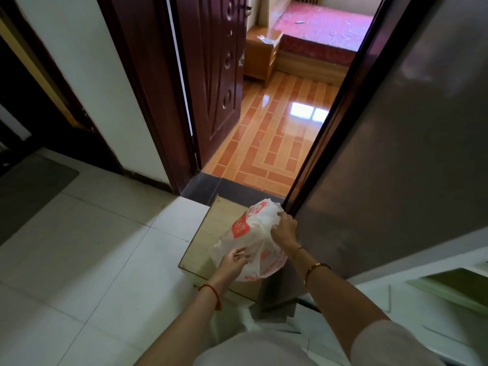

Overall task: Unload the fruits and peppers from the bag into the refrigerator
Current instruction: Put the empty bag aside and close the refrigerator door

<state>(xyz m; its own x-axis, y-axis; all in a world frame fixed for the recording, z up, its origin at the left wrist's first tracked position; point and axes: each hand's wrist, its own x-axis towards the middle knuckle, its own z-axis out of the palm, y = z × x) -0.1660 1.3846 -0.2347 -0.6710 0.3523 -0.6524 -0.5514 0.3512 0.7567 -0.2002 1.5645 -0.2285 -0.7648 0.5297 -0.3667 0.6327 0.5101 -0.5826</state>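
both hands, left hand (233, 260) and right hand (284, 229), pinching the bag (248, 233) on a box (211, 233), apparently near its right edge

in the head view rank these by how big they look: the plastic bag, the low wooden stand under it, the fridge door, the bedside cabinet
1. fridge door, though it is nearest the camera
2. low wooden stand
3. plastic bag
4. bedside cabinet, though it is farthest away

The stand and bag look close in size.

Glossy orange floor (274, 143) beyond doorway (184, 101)
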